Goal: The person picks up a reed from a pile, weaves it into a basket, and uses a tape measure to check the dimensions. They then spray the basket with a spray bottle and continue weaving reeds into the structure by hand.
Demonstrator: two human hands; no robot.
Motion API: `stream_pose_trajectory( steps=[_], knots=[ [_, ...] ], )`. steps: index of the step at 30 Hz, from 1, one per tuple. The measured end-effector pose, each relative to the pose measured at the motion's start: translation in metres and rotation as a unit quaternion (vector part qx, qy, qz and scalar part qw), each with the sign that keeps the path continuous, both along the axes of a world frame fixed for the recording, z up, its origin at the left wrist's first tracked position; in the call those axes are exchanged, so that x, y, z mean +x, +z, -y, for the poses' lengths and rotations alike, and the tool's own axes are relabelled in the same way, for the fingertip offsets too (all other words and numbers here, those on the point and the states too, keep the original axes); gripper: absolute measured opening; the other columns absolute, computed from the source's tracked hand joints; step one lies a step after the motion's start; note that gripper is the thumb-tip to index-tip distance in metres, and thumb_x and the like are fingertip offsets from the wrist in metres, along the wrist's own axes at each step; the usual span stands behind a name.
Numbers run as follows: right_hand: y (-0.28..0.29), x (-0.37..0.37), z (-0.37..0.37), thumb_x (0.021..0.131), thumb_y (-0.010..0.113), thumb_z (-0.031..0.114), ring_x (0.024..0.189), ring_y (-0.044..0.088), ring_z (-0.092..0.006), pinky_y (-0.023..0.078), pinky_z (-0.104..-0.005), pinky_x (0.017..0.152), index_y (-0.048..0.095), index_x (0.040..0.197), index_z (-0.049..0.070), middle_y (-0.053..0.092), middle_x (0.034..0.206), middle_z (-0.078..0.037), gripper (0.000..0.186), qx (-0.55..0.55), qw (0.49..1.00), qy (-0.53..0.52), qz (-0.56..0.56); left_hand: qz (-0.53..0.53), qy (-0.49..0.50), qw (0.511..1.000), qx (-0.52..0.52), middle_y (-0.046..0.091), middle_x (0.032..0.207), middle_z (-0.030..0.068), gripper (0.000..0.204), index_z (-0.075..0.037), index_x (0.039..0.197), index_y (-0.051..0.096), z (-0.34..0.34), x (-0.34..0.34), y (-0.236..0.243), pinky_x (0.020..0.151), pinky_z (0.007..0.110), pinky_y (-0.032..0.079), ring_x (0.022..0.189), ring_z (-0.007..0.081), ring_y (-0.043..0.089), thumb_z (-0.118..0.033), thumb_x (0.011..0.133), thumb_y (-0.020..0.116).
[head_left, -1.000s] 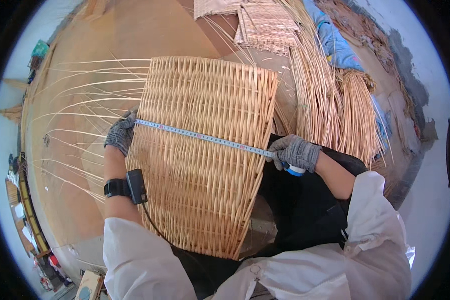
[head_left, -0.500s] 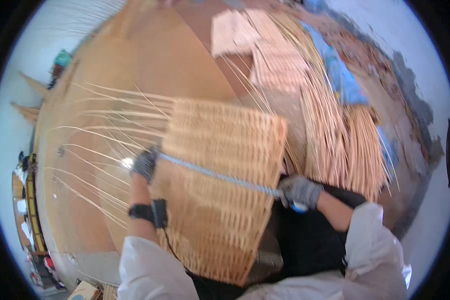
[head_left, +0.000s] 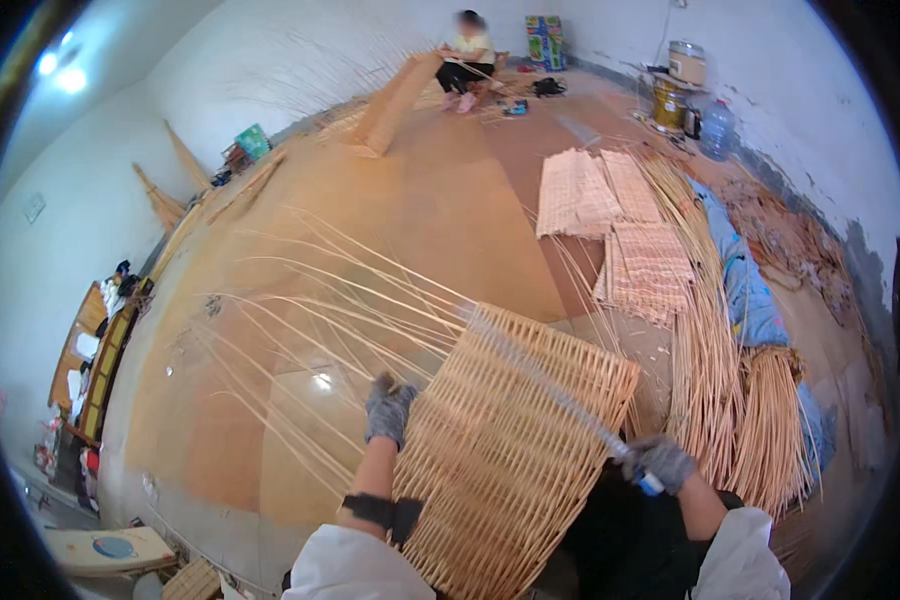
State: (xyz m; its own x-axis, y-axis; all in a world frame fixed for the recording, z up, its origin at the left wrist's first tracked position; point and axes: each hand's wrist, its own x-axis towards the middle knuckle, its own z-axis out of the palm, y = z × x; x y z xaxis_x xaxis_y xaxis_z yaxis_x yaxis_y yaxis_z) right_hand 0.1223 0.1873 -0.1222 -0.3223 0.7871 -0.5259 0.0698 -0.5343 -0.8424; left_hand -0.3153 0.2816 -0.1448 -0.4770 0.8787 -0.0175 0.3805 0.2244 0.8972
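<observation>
A woven wicker panel [head_left: 510, 430] lies tilted in front of me, long loose strands [head_left: 340, 270] fanning from its left edge. My right hand [head_left: 662, 466], in a grey glove, is closed round a blue-and-white tape measure [head_left: 650, 484] by the panel's right edge. Its blurred blade [head_left: 545, 370] runs across the weave to the upper left corner. At the left edge, my gloved left hand [head_left: 390, 412] has curled fingers among the strands. What it holds, if anything, is unclear. A dark strap [head_left: 378, 511] circles my left wrist.
Finished woven pieces [head_left: 575, 195] and bundled strands [head_left: 710, 400] lie on the floor to the right, beside blue sheeting [head_left: 735, 255]. Far off, a seated person [head_left: 467, 60] is beside another long woven piece [head_left: 395, 105]. A water jug [head_left: 717, 130] stands by the wall.
My view has lifted, showing more of the room. The tape blade, earlier reaching my left hand, now ends at the panel's upper left corner, apart from that hand.
</observation>
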Motion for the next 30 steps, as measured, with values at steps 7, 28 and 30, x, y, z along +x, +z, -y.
stream_pose_trajectory(
  steps=[7, 28, 30],
  knots=[
    [-0.017, 0.180, 0.033, 0.078, 0.051, 0.008, 0.050, 0.046, -0.0090, 0.036, -0.0211, 0.044, 0.056, 0.083, 0.005, 0.050, 0.060, 0.000, 0.008, 0.252, 0.914, -0.281, 0.149, -0.022, 0.142, 0.986, -0.088, 0.050, 0.109, 0.0193, 0.062, 0.004, 0.114, 0.043, 0.187, -0.011, 0.030, 0.082, 0.032, 0.042, 0.099, 0.0248, 0.050, -0.011, 0.062, 0.074],
    [0.044, 0.005, -0.153, 0.077, 0.057, 0.019, 0.085, 0.057, -0.0185, 0.044, -0.0273, 0.075, 0.055, 0.102, 0.000, 0.060, 0.095, -0.013, 0.031, 0.328, 0.885, 0.032, 0.329, 0.337, 0.323, 0.884, 0.014, 0.054, 0.100, 0.0133, 0.051, -0.003, 0.110, 0.047, 0.203, -0.066, -0.061, 0.069, 0.034, 0.048, 0.084, 0.0224, 0.055, -0.040, 0.075, 0.057],
    [0.028, -0.067, -0.196, 0.076, 0.056, 0.032, 0.092, 0.056, -0.0278, 0.043, -0.0311, 0.080, 0.055, 0.103, 0.001, 0.058, 0.099, -0.017, 0.041, 0.378, 0.820, 0.076, 0.424, 0.444, 0.293, 0.846, 0.032, 0.054, 0.100, 0.0130, 0.052, -0.005, 0.111, 0.046, 0.200, -0.064, -0.058, 0.069, 0.036, 0.048, 0.085, 0.0221, 0.055, -0.043, 0.077, 0.054]
  ],
)
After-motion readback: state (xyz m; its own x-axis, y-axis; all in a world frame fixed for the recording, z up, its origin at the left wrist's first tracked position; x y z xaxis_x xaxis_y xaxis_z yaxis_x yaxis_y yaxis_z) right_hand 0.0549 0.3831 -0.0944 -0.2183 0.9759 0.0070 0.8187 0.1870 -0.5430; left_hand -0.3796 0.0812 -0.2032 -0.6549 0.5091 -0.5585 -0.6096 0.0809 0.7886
